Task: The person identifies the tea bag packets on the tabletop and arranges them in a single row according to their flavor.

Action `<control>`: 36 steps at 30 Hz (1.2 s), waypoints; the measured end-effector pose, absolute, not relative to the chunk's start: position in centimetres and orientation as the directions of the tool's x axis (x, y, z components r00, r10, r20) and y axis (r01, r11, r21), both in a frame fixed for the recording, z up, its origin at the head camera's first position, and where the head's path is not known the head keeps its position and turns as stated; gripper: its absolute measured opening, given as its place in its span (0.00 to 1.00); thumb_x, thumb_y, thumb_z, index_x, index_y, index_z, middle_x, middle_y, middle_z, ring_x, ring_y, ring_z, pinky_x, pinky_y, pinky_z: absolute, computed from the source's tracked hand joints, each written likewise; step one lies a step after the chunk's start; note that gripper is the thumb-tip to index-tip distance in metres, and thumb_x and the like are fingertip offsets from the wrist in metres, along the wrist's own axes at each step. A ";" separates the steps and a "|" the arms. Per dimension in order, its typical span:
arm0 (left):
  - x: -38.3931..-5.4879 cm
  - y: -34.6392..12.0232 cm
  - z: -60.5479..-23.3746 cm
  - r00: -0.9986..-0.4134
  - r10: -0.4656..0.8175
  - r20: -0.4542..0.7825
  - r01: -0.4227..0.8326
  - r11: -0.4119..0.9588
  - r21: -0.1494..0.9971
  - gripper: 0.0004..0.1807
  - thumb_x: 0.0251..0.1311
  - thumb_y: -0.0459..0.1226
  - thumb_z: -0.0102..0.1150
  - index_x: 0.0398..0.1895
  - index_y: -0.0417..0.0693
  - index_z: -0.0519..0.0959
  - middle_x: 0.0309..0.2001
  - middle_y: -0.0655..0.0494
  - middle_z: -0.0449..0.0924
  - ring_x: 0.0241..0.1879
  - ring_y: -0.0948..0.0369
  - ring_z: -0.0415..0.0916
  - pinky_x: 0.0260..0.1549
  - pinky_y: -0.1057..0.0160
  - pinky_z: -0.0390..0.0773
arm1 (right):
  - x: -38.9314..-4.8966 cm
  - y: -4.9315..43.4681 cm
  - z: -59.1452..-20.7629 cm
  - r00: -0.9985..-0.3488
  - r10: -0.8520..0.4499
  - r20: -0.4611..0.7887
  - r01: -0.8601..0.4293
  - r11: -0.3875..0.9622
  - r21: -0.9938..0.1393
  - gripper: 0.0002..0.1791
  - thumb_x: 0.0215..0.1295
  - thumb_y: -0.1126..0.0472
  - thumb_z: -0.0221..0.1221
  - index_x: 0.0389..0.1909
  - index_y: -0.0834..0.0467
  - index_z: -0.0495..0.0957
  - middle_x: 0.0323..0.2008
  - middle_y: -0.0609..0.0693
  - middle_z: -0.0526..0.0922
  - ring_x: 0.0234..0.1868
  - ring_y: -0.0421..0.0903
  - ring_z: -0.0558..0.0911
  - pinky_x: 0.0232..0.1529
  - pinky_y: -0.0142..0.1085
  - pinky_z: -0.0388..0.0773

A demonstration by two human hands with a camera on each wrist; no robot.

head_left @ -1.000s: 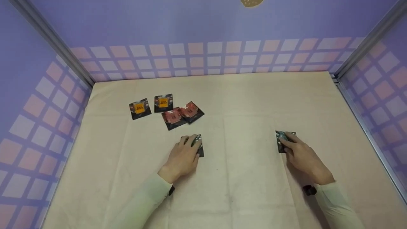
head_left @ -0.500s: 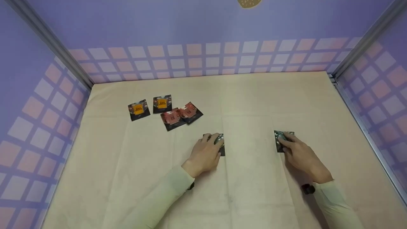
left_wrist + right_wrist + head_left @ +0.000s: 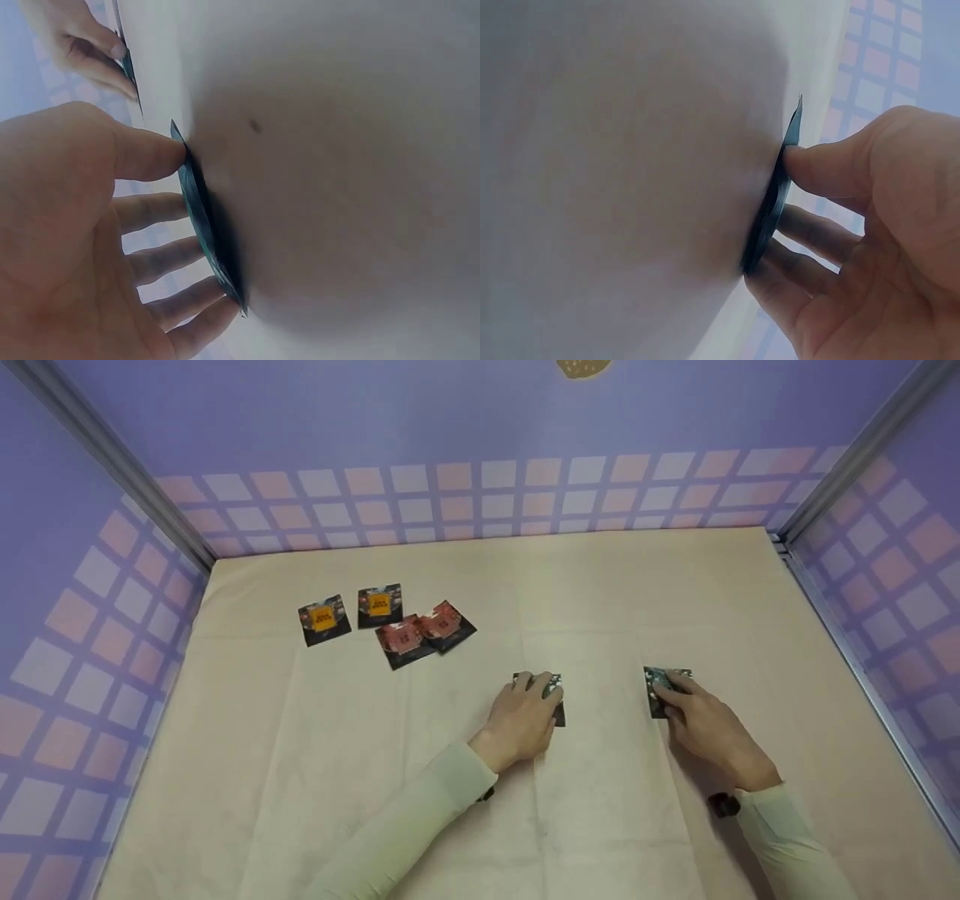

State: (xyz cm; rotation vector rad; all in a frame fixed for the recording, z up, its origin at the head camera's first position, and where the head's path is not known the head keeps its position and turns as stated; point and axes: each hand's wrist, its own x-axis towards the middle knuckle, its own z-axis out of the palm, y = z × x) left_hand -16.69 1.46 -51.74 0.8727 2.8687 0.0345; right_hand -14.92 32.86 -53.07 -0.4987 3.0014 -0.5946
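Observation:
In the head view my left hand point(image 3: 521, 718) rests on a dark green sachet point(image 3: 559, 712) right of the table's middle, fingers spread over its upper face. The left wrist view shows the thumb and several fingertips pressing along this flat, shiny sachet point(image 3: 199, 206), close against the cloth. Farther right, my right hand point(image 3: 709, 726) touches a second dark green sachet point(image 3: 654, 697) with thumb and fingertips. In the right wrist view, that sachet point(image 3: 769, 214) lies under the thumb and fingertips, its top corner lifted slightly. The hands cover much of both printed faces.
Two black sachets with yellow labels, a left one point(image 3: 325, 620) and a right one point(image 3: 379, 606), lie at the back left. Beside them two red-and-black sachets overlap, one point(image 3: 405, 641) partly under the other point(image 3: 448, 626). A cream cloth point(image 3: 337, 780) covers the table; patterned panels point(image 3: 480, 427) enclose it.
My left hand has slid its dark green sachet rightwards across the cloth, closer to the right hand's sachet. The right hand and its sachet have stayed nearly still.

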 end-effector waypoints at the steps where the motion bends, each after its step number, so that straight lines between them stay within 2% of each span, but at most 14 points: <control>1: -16.7 1.9 -51.7 -0.819 0.559 -0.130 0.557 0.829 0.060 0.26 0.81 0.47 0.50 0.77 0.54 0.71 0.78 0.49 0.67 0.75 0.46 0.68 0.69 0.48 0.76 | -14.9 32.9 -53.1 -0.948 -0.318 0.020 -0.302 0.875 -0.379 0.25 0.77 0.72 0.56 0.73 0.69 0.73 0.75 0.72 0.68 0.70 0.76 0.74 0.60 0.66 0.79; 16: -17.2 8.9 -52.8 -0.808 0.579 -0.108 0.578 0.815 0.044 0.25 0.80 0.51 0.50 0.76 0.61 0.73 0.76 0.56 0.68 0.71 0.53 0.69 0.65 0.56 0.77 | -14.8 32.8 -53.3 -0.963 -0.269 -0.027 -0.234 0.879 -0.415 0.26 0.76 0.73 0.55 0.73 0.69 0.72 0.76 0.72 0.66 0.72 0.76 0.71 0.63 0.67 0.77; 22: -17.1 10.3 -52.9 -0.818 0.565 -0.109 0.568 0.823 0.007 0.26 0.81 0.51 0.48 0.78 0.62 0.70 0.78 0.57 0.65 0.73 0.53 0.67 0.68 0.57 0.75 | -15.1 32.8 -53.2 -0.959 -0.281 -0.028 -0.243 0.871 -0.428 0.26 0.76 0.75 0.53 0.74 0.69 0.71 0.77 0.72 0.64 0.73 0.77 0.69 0.64 0.67 0.75; 30: -17.2 12.0 -53.1 -0.828 0.552 -0.100 0.556 0.831 -0.007 0.26 0.81 0.53 0.48 0.77 0.61 0.70 0.76 0.58 0.66 0.69 0.56 0.69 0.64 0.58 0.76 | -15.1 32.8 -53.2 -0.956 -0.294 -0.022 -0.256 0.864 -0.433 0.26 0.76 0.75 0.53 0.73 0.70 0.72 0.77 0.73 0.65 0.74 0.76 0.69 0.66 0.67 0.74; 36: -17.4 13.4 -53.0 -0.833 0.542 -0.111 0.544 0.839 0.006 0.29 0.81 0.53 0.48 0.80 0.61 0.68 0.78 0.58 0.64 0.72 0.55 0.66 0.68 0.57 0.73 | -15.3 32.9 -53.2 -0.959 -0.281 -0.025 -0.244 0.871 -0.427 0.26 0.76 0.74 0.54 0.73 0.68 0.73 0.77 0.71 0.66 0.74 0.75 0.70 0.67 0.67 0.73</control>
